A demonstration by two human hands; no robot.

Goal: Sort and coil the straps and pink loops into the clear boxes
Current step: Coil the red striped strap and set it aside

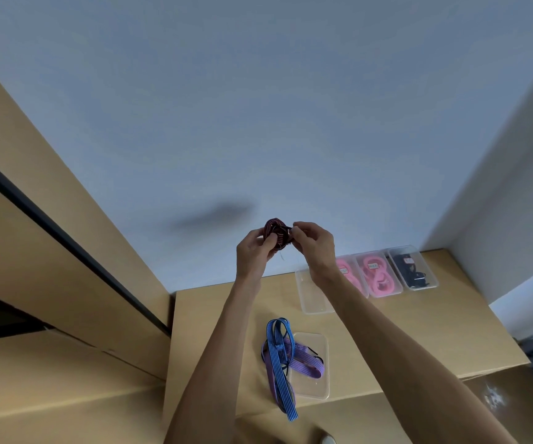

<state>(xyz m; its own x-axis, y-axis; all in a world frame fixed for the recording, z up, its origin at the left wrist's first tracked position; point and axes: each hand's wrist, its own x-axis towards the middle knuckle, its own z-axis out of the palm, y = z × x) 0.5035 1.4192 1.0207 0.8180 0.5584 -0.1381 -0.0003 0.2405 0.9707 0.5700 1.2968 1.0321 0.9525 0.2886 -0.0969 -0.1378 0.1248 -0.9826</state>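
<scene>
Both hands (pixel 286 248) hold the red strap coil (pixel 277 233) raised above the table edge (pixel 236 288).

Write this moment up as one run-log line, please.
left hand: grips red strap coil | right hand: pinches its end | blue strap, purple strap: uncoiled on table

Bare desk (pixel 220 318) lies left of the blue strap (pixel 279 363) and between the near clear box (pixel 318 384) and the far row of clear boxes (pixel 367 277) — open passage there. The wall (pixel 258 123) closes the back, a side wall (pixel 499 219) the right, stacked cardboard (pixel 50 251) the left. Both hands (pixel 286 248) are raised above the desk — air beneath them is free.
</scene>
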